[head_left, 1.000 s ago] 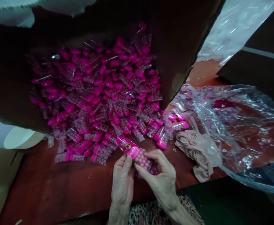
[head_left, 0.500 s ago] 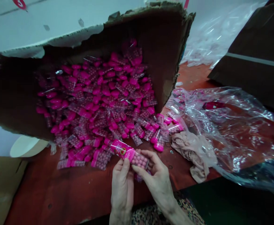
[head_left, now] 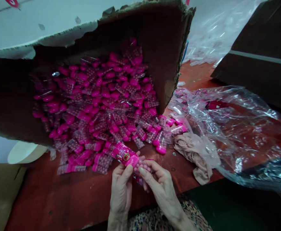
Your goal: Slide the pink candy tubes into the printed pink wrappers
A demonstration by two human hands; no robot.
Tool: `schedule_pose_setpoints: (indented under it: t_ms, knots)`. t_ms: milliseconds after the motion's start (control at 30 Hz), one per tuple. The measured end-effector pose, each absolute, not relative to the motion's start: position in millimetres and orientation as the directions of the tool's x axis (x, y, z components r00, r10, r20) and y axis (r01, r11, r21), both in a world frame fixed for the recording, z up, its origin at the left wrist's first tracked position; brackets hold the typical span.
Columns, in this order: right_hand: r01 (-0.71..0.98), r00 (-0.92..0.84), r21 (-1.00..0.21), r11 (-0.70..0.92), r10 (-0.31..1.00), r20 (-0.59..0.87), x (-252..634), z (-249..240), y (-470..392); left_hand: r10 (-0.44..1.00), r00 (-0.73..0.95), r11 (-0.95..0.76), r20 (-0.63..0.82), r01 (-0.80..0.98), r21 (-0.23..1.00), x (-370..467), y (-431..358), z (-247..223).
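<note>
Between my hands is a small clear container of pink candy balls (head_left: 141,165), tilted, with a bright pink printed sleeve (head_left: 125,155) around its upper-left part. My left hand (head_left: 121,189) grips it from below left, thumb pressed on the sleeve's lower edge. My right hand (head_left: 163,187) pinches the ball-filled end, its thumb lying over the balls and its fingers curled behind. Below the container, another pink and purple printed piece (head_left: 138,179) shows between the hands, mostly hidden. Just beyond lies a heap of similar containers with pink caps (head_left: 102,109).
A torn-edged cardboard box (head_left: 166,64) lies open toward me, its containers spilling onto the red tabletop (head_left: 46,192). To the right are a crumpled beige cloth (head_left: 191,154) and a clear plastic bag (head_left: 241,128). A pale bowl (head_left: 26,152) stands at left, by another carton (head_left: 3,186).
My right thumb has moved up onto the balls, and its fingers have shifted around the container's end. The container and both hands sit slightly lower left; the whole view has shifted a little.
</note>
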State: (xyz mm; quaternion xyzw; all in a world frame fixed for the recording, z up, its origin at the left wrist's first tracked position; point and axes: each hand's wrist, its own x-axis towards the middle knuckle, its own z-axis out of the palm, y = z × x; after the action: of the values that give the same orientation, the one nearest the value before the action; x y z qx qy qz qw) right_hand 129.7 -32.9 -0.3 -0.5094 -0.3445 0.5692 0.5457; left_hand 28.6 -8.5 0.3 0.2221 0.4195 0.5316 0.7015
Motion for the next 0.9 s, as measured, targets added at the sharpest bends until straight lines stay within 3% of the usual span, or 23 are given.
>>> schedule_pose_setpoints:
  t_ms: [100,267,467,700,833,900]
  knots:
    - [-0.206,0.185,-0.971,-0.119,0.970,-0.158,123,-6,-36,0.945,0.084,0.303,-0.317,-0.597,0.743,27,-9,5]
    - [0.112,0.317,-0.992,0.063,0.943,0.096,111,-16,-38,0.919,-0.030,0.296,-0.392,-0.602,0.741,38,-7,9]
    - [0.189,0.311,-0.974,0.128,0.933,0.183,110,-16,-41,0.906,-0.030,0.336,-0.422,-0.557,0.760,42,-6,7]
    - [0.048,0.329,-0.997,0.053,0.942,0.066,114,-16,-46,0.904,0.146,0.416,-0.402,-0.516,0.748,40,-13,10]
    - [-0.205,0.240,-0.977,-0.058,0.965,-0.108,117,-9,-40,0.893,0.080,0.400,-0.442,-0.589,0.702,40,-16,15]
    - [-0.255,0.210,-0.963,-0.091,0.967,-0.147,117,-8,-37,0.902,0.035,0.365,-0.430,-0.593,0.718,40,-15,15]
